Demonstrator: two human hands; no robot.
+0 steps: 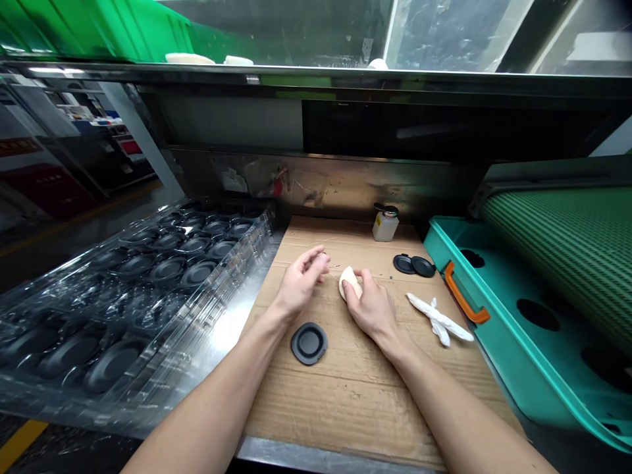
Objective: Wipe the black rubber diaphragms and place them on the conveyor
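Note:
My right hand point(371, 306) is closed around a folded white cloth point(349, 282), held just above or against the cardboard. My left hand point(302, 282) is to its left, thumb and forefinger brought together. A small dark bit shows at those fingertips, too small to name. Below and between the hands, a round black plastic part point(309, 343) with a raised ring lies flat on the cardboard sheet point(340, 408). Two more black round parts point(413, 264) lie side by side beyond my right hand. White crumpled strips, perhaps a glove or cloth point(439, 319), cross each other to the right.
Clear plastic trays point(148, 263) with several black round parts stand at left. A small white bottle point(386, 224) with a dark top stands at the back. At right are a teal bin point(513, 355) with an orange handle and a green conveyor belt point(567, 224). A metal shelf point(316, 76) crosses above.

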